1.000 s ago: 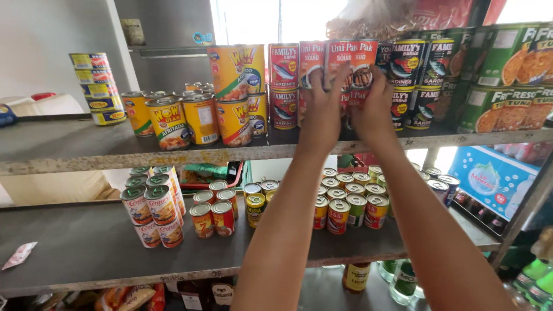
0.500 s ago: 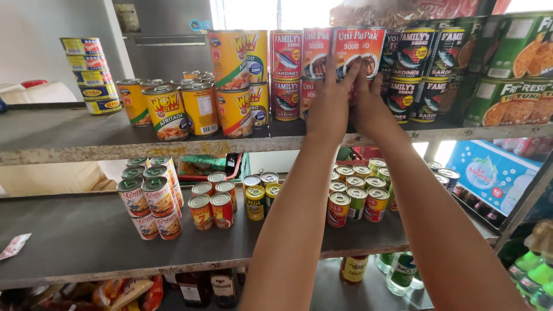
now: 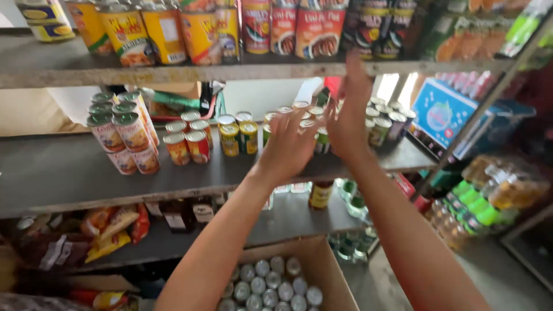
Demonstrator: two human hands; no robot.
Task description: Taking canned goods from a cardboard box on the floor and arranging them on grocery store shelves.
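Observation:
My left hand hovers in front of the middle shelf, fingers spread, holding nothing. My right hand is raised beside it, fingers apart, just under the edge of the top shelf. Behind both hands stand small cans with red and green labels. Red-labelled cans stand on the top shelf above my hands. An open cardboard box full of silver-topped cans sits below my arms.
Yellow cans fill the top shelf's left side. Stacked red cans and small red and yellow cans stand on the middle shelf. Snack packets and bottles lie lower down. Bottles in crates are at right.
Both hands have come down from the red cans on the top shelf to the middle shelf level. The view has tilted downward, revealing the box of cans.

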